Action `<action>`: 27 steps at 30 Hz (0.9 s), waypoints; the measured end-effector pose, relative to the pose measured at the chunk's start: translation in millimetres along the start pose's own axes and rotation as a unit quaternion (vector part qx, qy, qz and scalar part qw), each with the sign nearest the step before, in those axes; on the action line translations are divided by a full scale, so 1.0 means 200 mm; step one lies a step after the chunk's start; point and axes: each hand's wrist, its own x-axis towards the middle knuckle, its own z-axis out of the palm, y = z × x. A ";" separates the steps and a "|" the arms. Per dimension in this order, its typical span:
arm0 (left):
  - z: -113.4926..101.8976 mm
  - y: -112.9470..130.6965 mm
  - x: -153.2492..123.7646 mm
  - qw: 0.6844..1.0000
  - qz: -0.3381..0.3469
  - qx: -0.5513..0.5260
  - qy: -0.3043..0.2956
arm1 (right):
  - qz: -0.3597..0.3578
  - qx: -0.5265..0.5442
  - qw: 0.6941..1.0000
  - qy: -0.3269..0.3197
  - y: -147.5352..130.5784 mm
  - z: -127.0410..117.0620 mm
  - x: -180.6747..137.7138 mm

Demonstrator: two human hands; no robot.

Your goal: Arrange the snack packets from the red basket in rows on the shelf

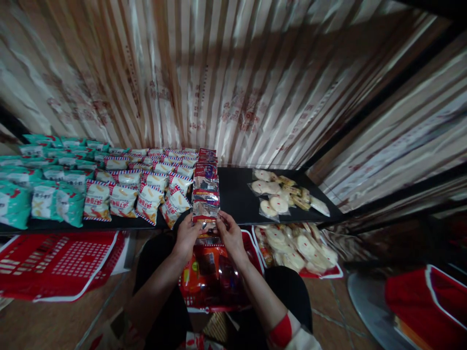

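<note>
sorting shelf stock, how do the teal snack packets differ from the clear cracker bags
The teal snack packets fill packed rows at the left end; the clear plastic bags of round pale crackers lie scattered at the right. The teal packets hide their contents; the clear bags show theirs. Both rest on the black shelf.

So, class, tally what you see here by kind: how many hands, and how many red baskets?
Hands: 2, the left hand and the right hand, both gripping a dark red packet.
Red baskets: 4, the left basket, the basket of red packets, the basket of round biscuits and the far-right basket.
Total: 6
</note>
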 end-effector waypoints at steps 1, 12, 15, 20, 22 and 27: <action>0.00 0.00 0.00 1.000 0.000 0.000 -0.003 | -0.002 -0.002 1.000 -0.003 0.00 0.00 0.00; 0.00 -0.01 0.00 1.000 0.008 0.018 0.007 | -0.020 -0.040 0.999 0.000 0.03 -0.03 -0.03; 0.00 -0.02 -0.04 1.000 0.000 0.003 0.008 | -0.016 -0.039 0.999 0.005 0.04 -0.04 -0.06; 0.00 -0.02 -0.04 1.000 -0.012 -0.009 0.013 | -0.010 -0.029 0.999 0.012 0.04 -0.04 -0.07; 0.00 -0.02 -0.04 1.000 -0.005 -0.001 0.016 | -0.005 -0.018 1.000 0.013 0.04 -0.04 -0.07; 0.02 0.02 -0.04 1.000 0.008 0.008 0.009 | 0.012 0.011 1.000 0.003 0.00 -0.03 -0.06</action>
